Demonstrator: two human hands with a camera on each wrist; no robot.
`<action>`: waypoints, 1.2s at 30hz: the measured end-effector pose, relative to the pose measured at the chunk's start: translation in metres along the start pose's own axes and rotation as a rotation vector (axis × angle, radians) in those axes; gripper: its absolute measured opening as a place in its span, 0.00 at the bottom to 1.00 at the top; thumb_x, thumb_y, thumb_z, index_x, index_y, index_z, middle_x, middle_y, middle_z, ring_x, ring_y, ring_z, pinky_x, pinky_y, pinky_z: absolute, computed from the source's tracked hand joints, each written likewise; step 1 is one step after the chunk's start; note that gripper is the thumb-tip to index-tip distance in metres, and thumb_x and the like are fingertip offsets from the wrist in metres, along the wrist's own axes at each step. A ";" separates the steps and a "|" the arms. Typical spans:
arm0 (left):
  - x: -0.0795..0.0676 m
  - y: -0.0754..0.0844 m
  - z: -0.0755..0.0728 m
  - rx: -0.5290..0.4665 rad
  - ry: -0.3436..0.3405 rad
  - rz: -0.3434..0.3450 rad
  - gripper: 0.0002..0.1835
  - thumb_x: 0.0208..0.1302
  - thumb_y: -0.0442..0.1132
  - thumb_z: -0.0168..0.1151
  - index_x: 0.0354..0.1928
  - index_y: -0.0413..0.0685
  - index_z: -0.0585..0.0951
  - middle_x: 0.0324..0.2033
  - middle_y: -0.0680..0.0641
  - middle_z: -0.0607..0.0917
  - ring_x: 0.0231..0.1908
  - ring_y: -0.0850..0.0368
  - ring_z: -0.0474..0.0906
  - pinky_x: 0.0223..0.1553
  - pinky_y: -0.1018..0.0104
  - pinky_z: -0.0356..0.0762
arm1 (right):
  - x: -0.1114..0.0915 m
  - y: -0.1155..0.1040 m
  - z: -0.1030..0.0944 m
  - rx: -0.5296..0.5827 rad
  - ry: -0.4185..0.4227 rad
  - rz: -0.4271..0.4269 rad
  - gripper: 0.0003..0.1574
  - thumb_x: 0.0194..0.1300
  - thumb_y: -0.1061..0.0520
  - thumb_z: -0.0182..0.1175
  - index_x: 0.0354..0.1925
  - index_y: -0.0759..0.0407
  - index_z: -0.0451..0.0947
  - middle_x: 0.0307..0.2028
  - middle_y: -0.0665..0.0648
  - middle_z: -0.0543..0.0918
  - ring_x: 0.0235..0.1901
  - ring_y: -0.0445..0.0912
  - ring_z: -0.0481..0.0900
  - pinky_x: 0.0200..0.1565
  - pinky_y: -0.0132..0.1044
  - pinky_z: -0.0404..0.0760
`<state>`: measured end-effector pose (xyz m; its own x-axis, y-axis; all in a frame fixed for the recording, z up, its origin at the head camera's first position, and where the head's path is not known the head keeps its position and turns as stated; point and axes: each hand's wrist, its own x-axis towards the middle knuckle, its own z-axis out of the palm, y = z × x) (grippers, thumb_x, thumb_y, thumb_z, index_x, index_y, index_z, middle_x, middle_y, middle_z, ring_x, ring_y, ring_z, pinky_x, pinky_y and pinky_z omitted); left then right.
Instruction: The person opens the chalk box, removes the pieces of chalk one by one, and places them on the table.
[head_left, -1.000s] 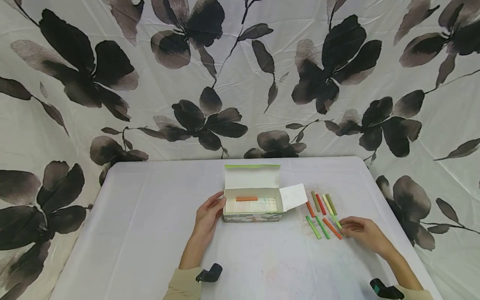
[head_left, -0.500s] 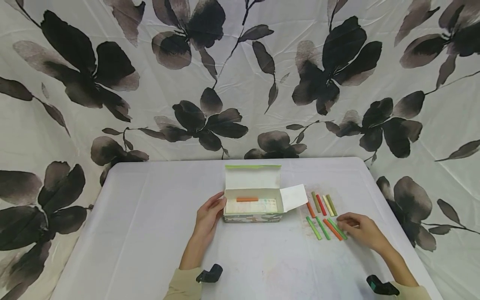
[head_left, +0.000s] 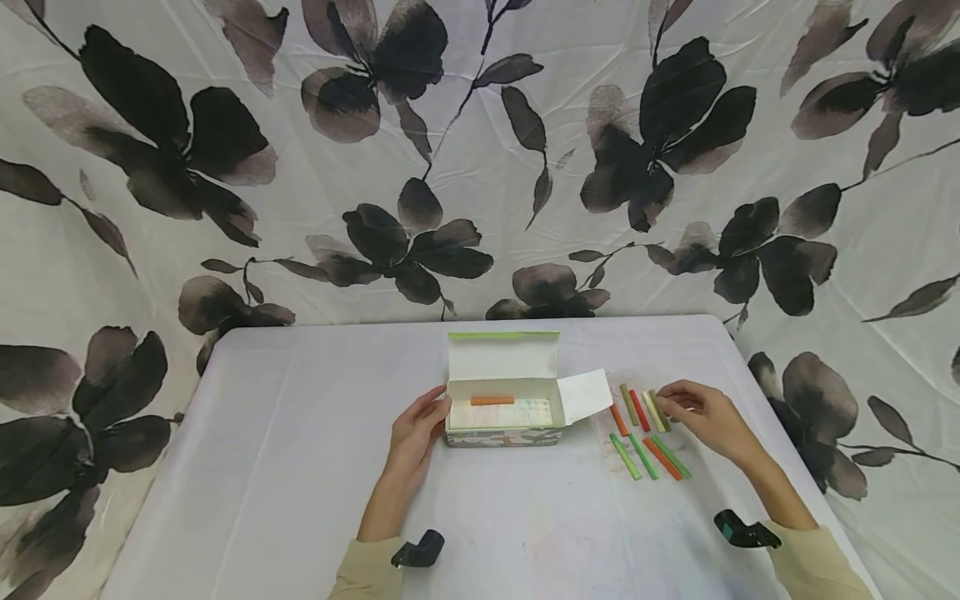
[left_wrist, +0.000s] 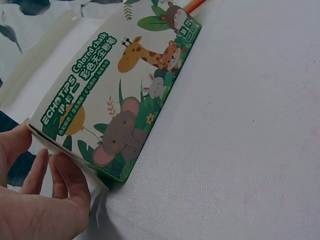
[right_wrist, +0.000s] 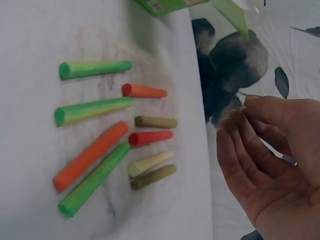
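An open cardboard chalk box (head_left: 504,436) stands near the back of the table, an orange chalk stick (head_left: 492,401) lying across its contents. My left hand (head_left: 414,429) touches the box's left end; in the left wrist view its fingertips meet the edge of the animal-printed box (left_wrist: 120,100). My right hand (head_left: 705,417) hovers at the right side of the loose chalks, nearest the olive chalk stick (head_left: 661,414) and the cream chalk stick (head_left: 649,410). In the right wrist view, the right hand (right_wrist: 270,155) has loosely bent fingers, thumb near the fingertips, nothing visible between them.
Loose chalks lie in two rough rows right of the box, among them a red stick (right_wrist: 150,138), a long orange stick (right_wrist: 91,156) and a green stick (right_wrist: 95,180). The box's side flap (head_left: 587,397) sticks out toward them. A floral cloth (head_left: 540,167) hangs behind the table.
My right hand has left the green chalk in the near row, which now lies beside the orange one, and moved away from me to the far row. The left hand stays at the box.
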<state>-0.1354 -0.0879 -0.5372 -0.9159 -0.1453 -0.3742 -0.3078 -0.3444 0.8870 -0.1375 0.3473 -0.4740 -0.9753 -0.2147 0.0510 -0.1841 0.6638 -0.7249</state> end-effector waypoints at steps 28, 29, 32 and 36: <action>0.000 0.000 -0.001 0.008 0.013 -0.005 0.24 0.69 0.37 0.69 0.65 0.41 0.79 0.45 0.49 0.82 0.44 0.59 0.78 0.44 0.73 0.79 | 0.065 -0.083 0.039 0.185 -0.103 -0.122 0.13 0.74 0.57 0.64 0.50 0.64 0.83 0.43 0.59 0.86 0.42 0.52 0.84 0.40 0.36 0.84; 0.000 0.000 0.000 0.006 0.013 -0.004 0.24 0.69 0.37 0.69 0.65 0.41 0.79 0.45 0.49 0.82 0.44 0.58 0.79 0.44 0.73 0.79 | 0.067 -0.086 0.042 0.193 -0.110 -0.125 0.13 0.73 0.57 0.64 0.50 0.65 0.83 0.43 0.59 0.86 0.42 0.52 0.84 0.40 0.36 0.84; 0.000 0.000 0.000 -0.009 0.016 -0.002 0.23 0.69 0.36 0.69 0.64 0.40 0.79 0.44 0.49 0.83 0.44 0.57 0.79 0.43 0.72 0.80 | 0.072 -0.091 0.052 0.196 -0.126 -0.137 0.13 0.73 0.57 0.65 0.50 0.66 0.83 0.43 0.58 0.86 0.42 0.51 0.84 0.41 0.35 0.85; 0.000 0.000 0.001 -0.031 0.011 0.009 0.23 0.69 0.35 0.69 0.64 0.38 0.79 0.42 0.49 0.83 0.42 0.57 0.79 0.41 0.72 0.80 | 0.077 -0.096 0.066 0.183 -0.152 -0.172 0.14 0.72 0.58 0.65 0.51 0.67 0.83 0.44 0.58 0.87 0.44 0.50 0.84 0.45 0.36 0.85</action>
<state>-0.1357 -0.0871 -0.5374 -0.9157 -0.1585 -0.3692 -0.2911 -0.3716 0.8816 -0.1867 0.2202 -0.4456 -0.8999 -0.4267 0.0901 -0.3064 0.4715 -0.8269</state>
